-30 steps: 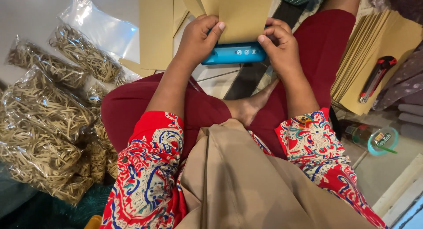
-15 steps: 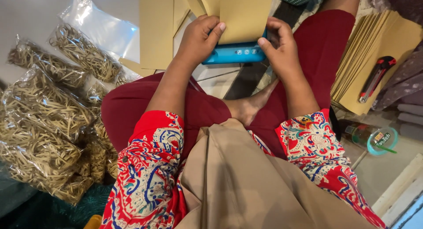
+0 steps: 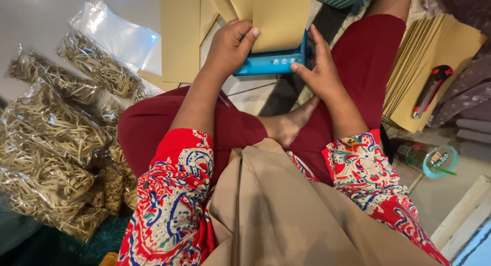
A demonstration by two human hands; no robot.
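My left hand [image 3: 229,45] pinches the lower edge of a brown paper envelope [image 3: 281,14], thumb on top, and presses it against a blue bar-shaped device [image 3: 270,66] that has small buttons on its face. My right hand [image 3: 319,66] holds the right end of the blue device, with its thumb on the front face and its fingers stretched up along the end. The envelope stands in the device's slot and hides the top of it. Both hands are above my crossed legs in red trousers.
Clear bags of tan rubber bands [image 3: 51,138] are heaped at the left, with an empty clear bag [image 3: 120,33] behind them. Loose brown envelopes [image 3: 180,36] lie ahead. At the right is an envelope stack [image 3: 424,66] with a red cutter [image 3: 431,89] on it, and a teal tape roll [image 3: 440,161].
My right hand has uncurled: its fingers went from bent over the device's end to stretched along it. The device and envelope shifted slightly up and left. My left hand kept its grip.
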